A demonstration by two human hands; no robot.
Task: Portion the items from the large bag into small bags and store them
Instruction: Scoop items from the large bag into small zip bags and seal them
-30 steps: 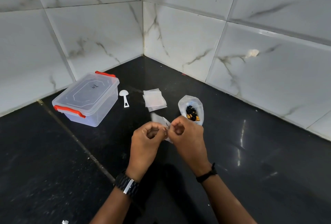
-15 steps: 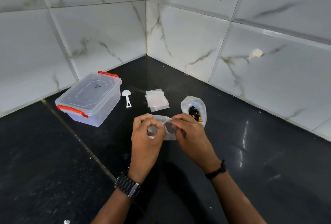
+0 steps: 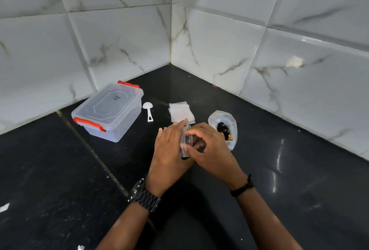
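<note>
I hold a small clear bag (image 3: 184, 143) between both hands just above the black counter. My left hand (image 3: 169, 150) has its fingers stretched along the bag's left side, and its thumb is hidden behind them. My right hand (image 3: 213, 150) pinches the bag's rim with curled fingers. Just right of my hands stands the large clear bag (image 3: 231, 124), open at the top, with dark and orange pieces (image 3: 224, 131) inside. A stack of empty small bags (image 3: 180, 113) lies just beyond my fingertips.
A clear plastic box (image 3: 108, 111) with a closed lid and orange clips sits at the left. A white plastic scoop (image 3: 148, 111) lies between it and the bag stack. Tiled walls meet in a corner behind. Small white scraps (image 3: 4, 207) lie near the counter's front left.
My hands turned the small bag from flat between my fingertips to upright. My left fingers went from curled to stretched out, and my right fingers moved to the bag's rim.
</note>
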